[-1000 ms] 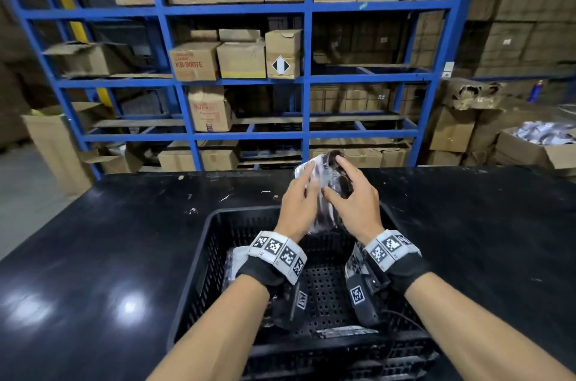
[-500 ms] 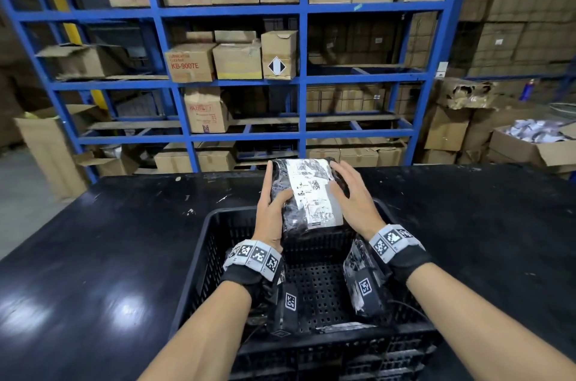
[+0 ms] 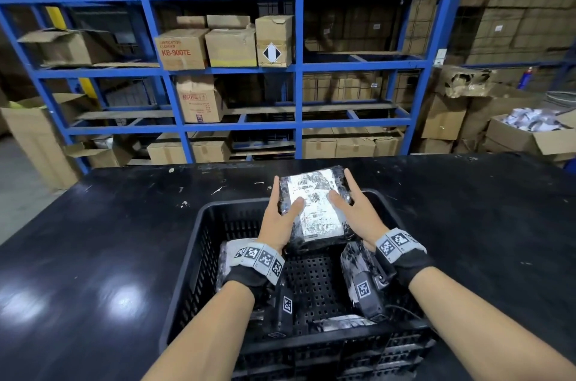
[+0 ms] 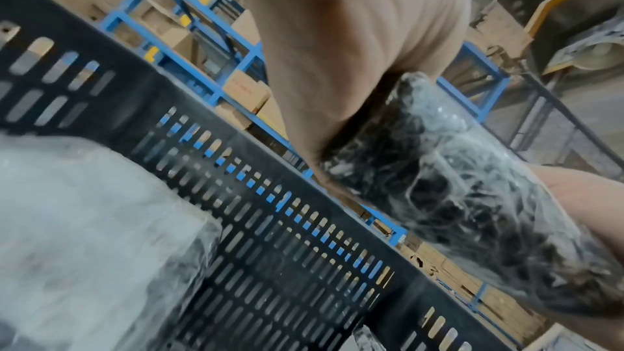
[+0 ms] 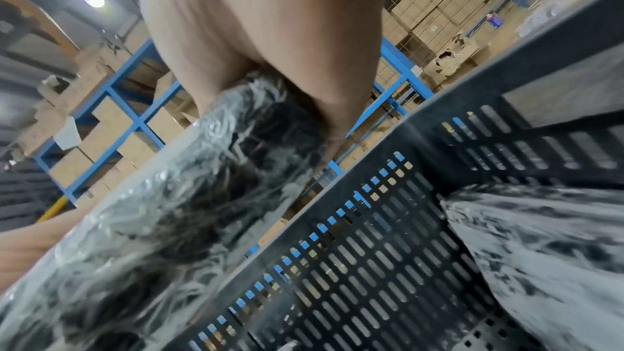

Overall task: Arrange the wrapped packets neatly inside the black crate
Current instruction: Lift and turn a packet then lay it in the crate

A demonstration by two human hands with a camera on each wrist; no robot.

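A black packet [image 3: 314, 209] wrapped in clear film, white label facing up, is held tilted over the far end of the black crate [image 3: 199, 224]. My left hand [image 3: 280, 218] grips its left edge and my right hand [image 3: 355, 212] its right edge, thumbs on top and fingers along the sides. The left wrist view shows the held packet [image 4: 472, 196] above the crate wall [image 4: 270, 223]; the right wrist view shows this packet [image 5: 169, 223] too. Inside the crate, one wrapped packet [image 3: 227, 253] leans at the left, another [image 3: 352, 262] at the right, and a third [image 3: 343, 323] lies near the front wall.
The crate sits on a black table [image 3: 93, 240]. Behind it stands a blue shelving rack [image 3: 299, 69] loaded with cardboard boxes. An open carton [image 3: 530, 131] holding more packets stands at the far right.
The packet was turned from upright between my hands to label-up and has come lower and nearer, over the crate's far end. Both hands shifted to its side edges.
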